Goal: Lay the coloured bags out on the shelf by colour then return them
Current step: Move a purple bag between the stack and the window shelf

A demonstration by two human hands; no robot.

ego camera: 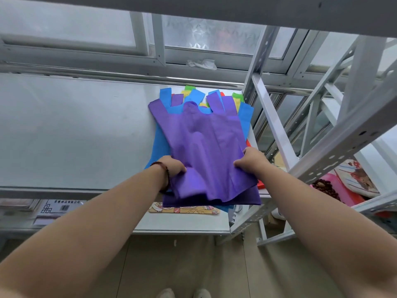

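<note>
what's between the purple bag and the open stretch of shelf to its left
Nothing visible. Both hands, left hand and right hand, grip the purple bag atop the pile; the shelf surface to its left is bare.

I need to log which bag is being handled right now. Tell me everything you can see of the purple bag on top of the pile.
The purple bag is a vest-style carrier of thin, matte, slightly creased fabric-like material, with two strap handles pointing toward the window. It lies flat on top of the pile of blue, yellow, green and red bags on the grey shelf, its bottom edge overhanging the shelf front. The left hand and right hand each have a grip on its lower corners. More purple shows beneath it.
</note>
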